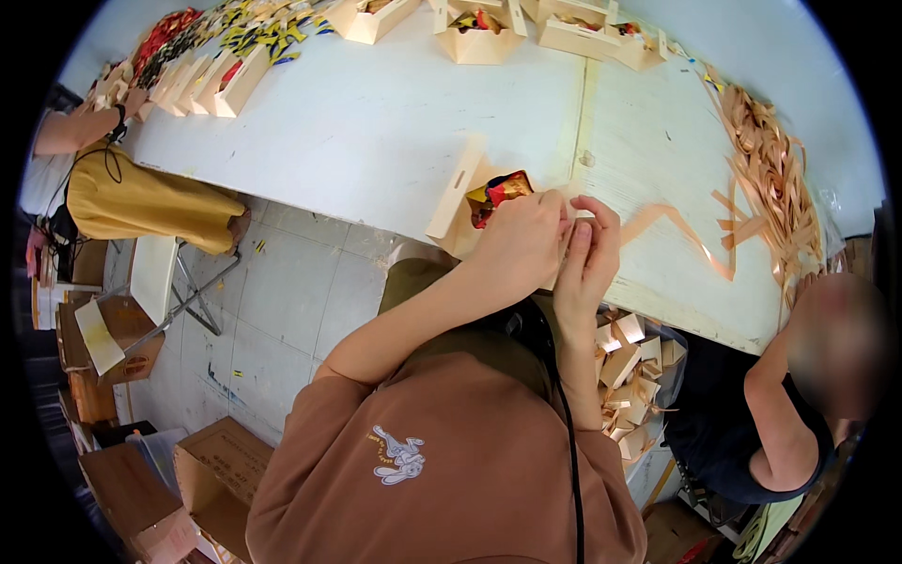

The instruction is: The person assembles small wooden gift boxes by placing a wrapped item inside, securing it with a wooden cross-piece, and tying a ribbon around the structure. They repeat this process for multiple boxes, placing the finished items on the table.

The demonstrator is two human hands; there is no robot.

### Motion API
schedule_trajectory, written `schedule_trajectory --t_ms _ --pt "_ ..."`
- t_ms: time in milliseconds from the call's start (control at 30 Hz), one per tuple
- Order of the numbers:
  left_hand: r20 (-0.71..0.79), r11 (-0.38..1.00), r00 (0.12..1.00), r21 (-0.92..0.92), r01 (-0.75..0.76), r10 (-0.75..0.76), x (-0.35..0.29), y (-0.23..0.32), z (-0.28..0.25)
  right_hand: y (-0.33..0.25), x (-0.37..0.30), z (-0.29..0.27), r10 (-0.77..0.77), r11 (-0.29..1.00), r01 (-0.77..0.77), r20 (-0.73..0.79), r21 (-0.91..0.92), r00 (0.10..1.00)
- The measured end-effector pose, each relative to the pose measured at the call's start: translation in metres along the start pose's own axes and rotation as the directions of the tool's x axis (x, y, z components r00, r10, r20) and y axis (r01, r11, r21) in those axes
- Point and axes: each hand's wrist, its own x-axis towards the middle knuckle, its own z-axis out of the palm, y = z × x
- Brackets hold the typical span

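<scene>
A cream-coloured cardboard box (458, 199) stands open at the table's near edge, a slot cut in its raised side panel. Shiny red and yellow packets (498, 193) lie inside it. My left hand (522, 230) is closed at the box's right end, fingertips pinched together; what they hold is hidden. Right beside it, my right hand (590, 249) has thumb and fingers pinched at the end of a shiny peach ribbon (662, 214). That ribbon zigzags over the table to the right. My hands partly cover the box's right end.
Ribbons (766, 179) are heaped along the table's right side. Several filled boxes (479, 38) stand at the far edge, packets (258, 33) at far left. Finished boxes fill a container (628, 376) below right. One person (89, 127) works at left, another (789, 414) at right.
</scene>
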Motion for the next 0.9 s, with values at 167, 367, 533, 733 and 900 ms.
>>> schedule_trajectory --t_ms 167,367,533,733,900 --pt "-0.042 0.999 0.998 0.006 0.045 -0.045 0.026 0.005 -0.056 -0.006 0.023 -0.016 -0.126 0.982 0.154 0.235 -0.107 0.964" --pt "-0.118 0.97 0.982 -0.212 0.122 -0.149 0.022 0.002 -0.098 -0.025 0.063 -0.018 -0.442 0.836 0.507 0.289 -0.209 0.849" --pt "-0.261 0.968 0.965 -0.251 -0.03 -0.038 0.015 -0.002 -0.081 -0.076 0.073 0.019 -0.118 0.993 0.106 0.483 0.053 0.868" --pt "-0.214 0.985 0.963 -0.071 0.154 -0.166 -0.022 -0.015 -0.082 -0.068 0.071 0.024 0.073 0.996 -0.032 0.55 -0.083 0.832" --pt "-0.047 0.936 0.952 -0.2 0.288 -0.303 -0.027 -0.031 -0.077 -0.052 0.055 0.035 -0.041 0.97 0.177 0.607 -0.167 0.793"
